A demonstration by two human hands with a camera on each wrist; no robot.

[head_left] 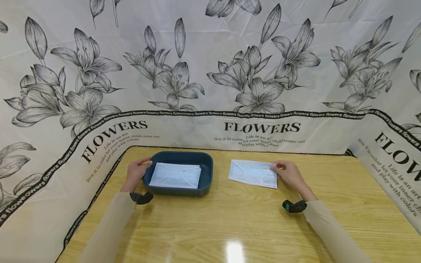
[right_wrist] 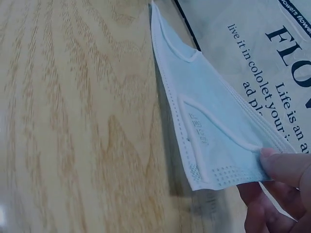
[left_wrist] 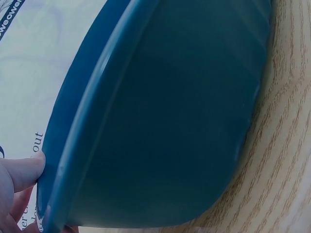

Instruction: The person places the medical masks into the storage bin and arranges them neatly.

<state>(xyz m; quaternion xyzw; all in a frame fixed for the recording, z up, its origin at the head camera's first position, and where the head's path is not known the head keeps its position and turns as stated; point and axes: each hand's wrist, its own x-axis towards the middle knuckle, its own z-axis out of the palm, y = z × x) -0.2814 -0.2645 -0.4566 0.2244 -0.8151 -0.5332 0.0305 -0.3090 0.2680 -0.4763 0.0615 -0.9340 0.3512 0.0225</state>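
A dark blue plastic basin stands on the table, and a small stack of light blue face masks lies inside it. My left hand grips the basin's left rim; in the left wrist view the thumb presses on that rim. To the right of the basin, my right hand pinches one face mask by its right end between thumb and fingers. The right wrist view shows this mask tilted, its near end raised off the table, with white ear loops across it.
The wooden table has a light grain and a bright reflection near its front. Behind and beside it hangs a white cloth printed with flowers and lettering. Each wrist carries a black camera band, one of them the right band.
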